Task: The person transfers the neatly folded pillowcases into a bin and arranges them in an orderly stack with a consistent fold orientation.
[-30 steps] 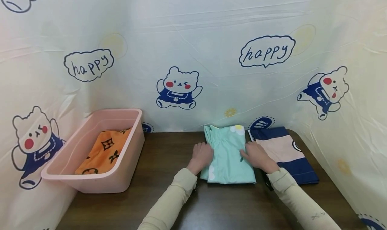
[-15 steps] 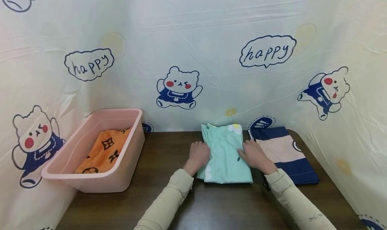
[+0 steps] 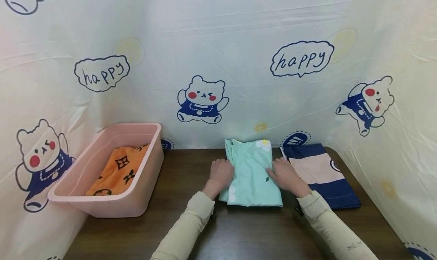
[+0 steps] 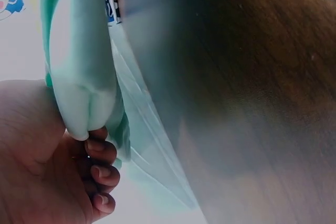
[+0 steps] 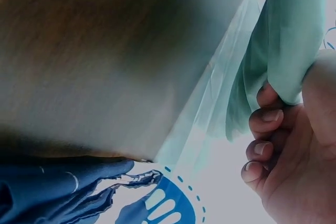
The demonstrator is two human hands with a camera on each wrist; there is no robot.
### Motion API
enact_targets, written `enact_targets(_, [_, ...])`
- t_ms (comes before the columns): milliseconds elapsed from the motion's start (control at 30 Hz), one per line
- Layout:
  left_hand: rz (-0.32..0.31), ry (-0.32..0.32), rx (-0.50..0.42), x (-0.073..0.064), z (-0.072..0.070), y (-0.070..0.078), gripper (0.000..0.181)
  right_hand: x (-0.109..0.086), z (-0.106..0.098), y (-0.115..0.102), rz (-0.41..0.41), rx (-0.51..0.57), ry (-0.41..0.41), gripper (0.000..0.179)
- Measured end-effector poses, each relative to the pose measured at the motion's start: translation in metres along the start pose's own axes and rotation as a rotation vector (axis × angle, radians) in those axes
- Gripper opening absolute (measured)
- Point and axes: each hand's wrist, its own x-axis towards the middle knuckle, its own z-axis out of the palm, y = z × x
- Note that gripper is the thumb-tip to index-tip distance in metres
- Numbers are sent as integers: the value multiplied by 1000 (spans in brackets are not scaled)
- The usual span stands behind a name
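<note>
A folded mint-green cloth (image 3: 252,176) printed with white flowers lies between my two hands on the dark wooden table. My left hand (image 3: 221,173) grips its left edge. In the left wrist view the fingers (image 4: 107,174) curl under the layered green fabric (image 4: 84,51), with the thumb partly behind it. On the opposite side my right hand (image 3: 286,174) pinches the right edge, thumb on top. The right wrist view has the curled fingers (image 5: 268,121) tucked beneath the hanging green fold (image 5: 294,35). The cloth's underside is hidden in the head view.
To the right lies a folded navy and pale pink cloth (image 3: 317,169), close to my right wrist. A pink plastic bin (image 3: 143,191) holding an orange patterned cloth (image 3: 119,172) stands at the left. A printed curtain (image 3: 239,62) rises behind the table (image 3: 239,237).
Both hands have shifted a little to the left, and the green cloth has moved along with them. The bin and the navy cloth stay where they were.
</note>
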Motion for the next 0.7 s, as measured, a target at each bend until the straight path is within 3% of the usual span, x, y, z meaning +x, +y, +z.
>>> enact_targets(700, [-21,30,-3,-10,-8,-6,39,5,-4,-10,28,-8,8,32])
